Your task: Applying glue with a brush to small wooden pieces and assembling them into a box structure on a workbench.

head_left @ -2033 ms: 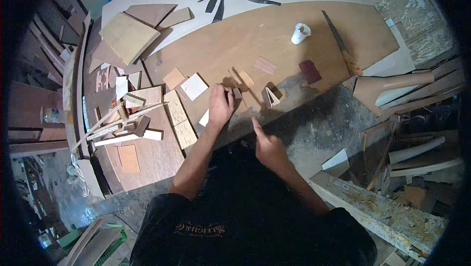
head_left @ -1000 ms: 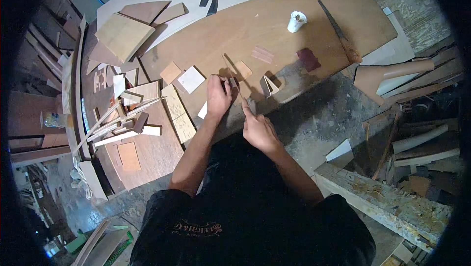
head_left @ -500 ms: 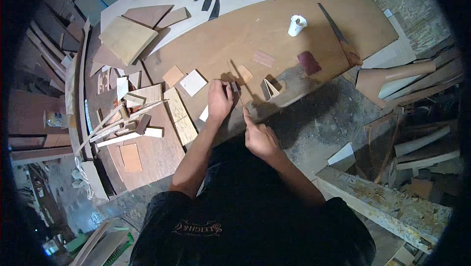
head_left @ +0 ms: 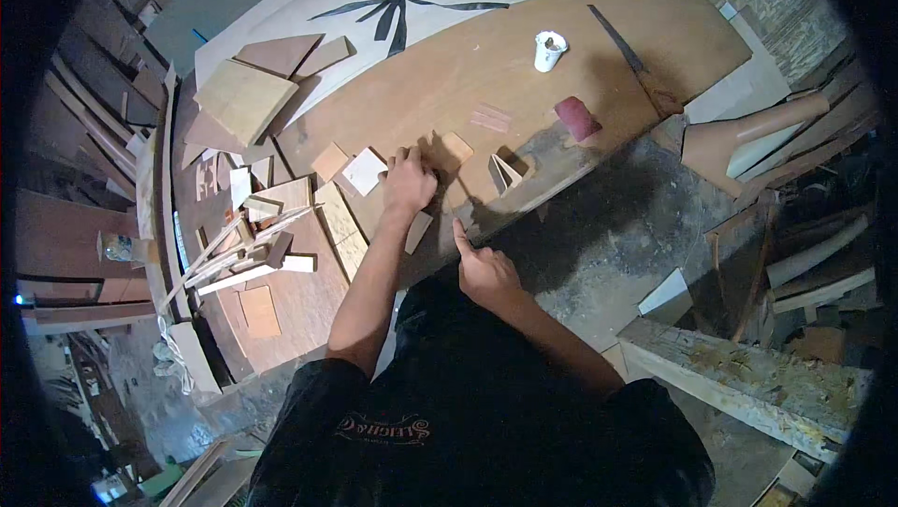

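Observation:
My left hand (head_left: 410, 181) is over the brown board with its fingers bent down and drawn in; whatever they grip is hidden beneath them. Beside it lie a white square tile (head_left: 364, 171) and a tan wood square (head_left: 456, 149). A small pale block (head_left: 418, 233) rests by my left wrist. My right hand (head_left: 488, 273) is nearer the board's front edge, index finger stretched out and the others curled, with nothing visible in it. Its fingertip is close to the board's surface. Thin wood pieces joined in a triangle (head_left: 506, 173) stand to the right.
A white cup (head_left: 550, 50), a handsaw (head_left: 625, 50) and a dark red sanding sheet (head_left: 577, 119) lie farther back on the brown board (head_left: 421, 86). Wood offcuts (head_left: 253, 245) are heaped at left. A black ribbon (head_left: 400, 4) lies on the white sheet behind.
My left hand has turned and reached slightly away from me, toward the white tile. My right hand has drawn slightly back. The whole view has shifted a little.

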### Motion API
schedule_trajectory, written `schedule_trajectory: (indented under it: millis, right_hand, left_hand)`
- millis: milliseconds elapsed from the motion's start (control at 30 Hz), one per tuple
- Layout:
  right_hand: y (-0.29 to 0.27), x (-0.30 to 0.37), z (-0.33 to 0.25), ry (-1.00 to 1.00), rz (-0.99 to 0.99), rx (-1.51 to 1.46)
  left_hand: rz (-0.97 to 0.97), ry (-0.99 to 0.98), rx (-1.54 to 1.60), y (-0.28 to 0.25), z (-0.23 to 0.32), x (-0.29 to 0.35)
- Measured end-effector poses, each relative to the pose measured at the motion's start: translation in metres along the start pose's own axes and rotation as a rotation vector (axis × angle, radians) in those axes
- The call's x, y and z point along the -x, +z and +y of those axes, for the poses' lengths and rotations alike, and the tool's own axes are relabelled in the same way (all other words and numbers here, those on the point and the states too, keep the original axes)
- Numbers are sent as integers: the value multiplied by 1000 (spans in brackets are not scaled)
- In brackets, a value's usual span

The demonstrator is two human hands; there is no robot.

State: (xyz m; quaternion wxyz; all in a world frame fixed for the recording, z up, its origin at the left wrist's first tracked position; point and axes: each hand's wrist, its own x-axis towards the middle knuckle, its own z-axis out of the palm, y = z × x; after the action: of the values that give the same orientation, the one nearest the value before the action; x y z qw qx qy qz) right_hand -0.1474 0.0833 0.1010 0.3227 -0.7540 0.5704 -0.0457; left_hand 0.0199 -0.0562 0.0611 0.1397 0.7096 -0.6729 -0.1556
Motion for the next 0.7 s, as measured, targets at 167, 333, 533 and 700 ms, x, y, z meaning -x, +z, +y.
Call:
schedule_trajectory:
  millis: [167,333,533,700]
  right_hand:
    - [-4,0,1,8,31,-25]
    - [-7,3,1,2,19,-29]
    - [-6,4,9,-17,70,-83]
    - [4,-1,14,-92,159,-269]
  left_hand:
    - [-19,-18,-70,5,-6,7]
    - [28,76,-91,1,1,3]
    - [40,51,69,9,-2,8]
    - [48,-6,179,13,-6,11]
